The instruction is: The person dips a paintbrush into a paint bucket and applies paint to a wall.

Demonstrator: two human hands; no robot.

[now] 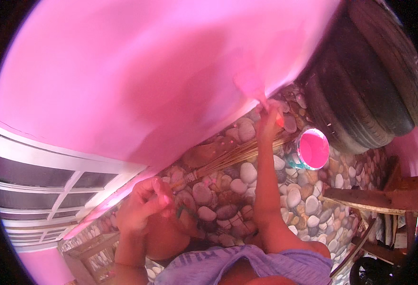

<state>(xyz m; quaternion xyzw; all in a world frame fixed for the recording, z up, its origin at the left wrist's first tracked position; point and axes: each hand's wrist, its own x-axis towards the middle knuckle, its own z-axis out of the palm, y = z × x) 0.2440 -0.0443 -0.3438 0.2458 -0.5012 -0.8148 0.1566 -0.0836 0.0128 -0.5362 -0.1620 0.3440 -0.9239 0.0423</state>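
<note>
My right hand (269, 116) reaches out to the foot of a pink wall (176, 71), closed round a paintbrush. Its pink-coated bristles (249, 84) lie against the wall's lower part, and an orange bit of the handle (279, 119) shows beside my fingers. In front of my body on the left, my left hand (145, 202) is raised with fingers curled in and thumb against them; nothing shows in it, and pink paint marks the fingertips. Right of my right forearm stands an open paint bucket (293, 160) with pink paint inside.
A stick broom (228, 158) lies on the pebble-covered ground (308, 204) along the wall. Stacked black tires (356, 80) rise at the far right. A wooden bench (375, 199) stands at right, a white-framed window (52, 185) at left, a wooden frame (83, 249) below it.
</note>
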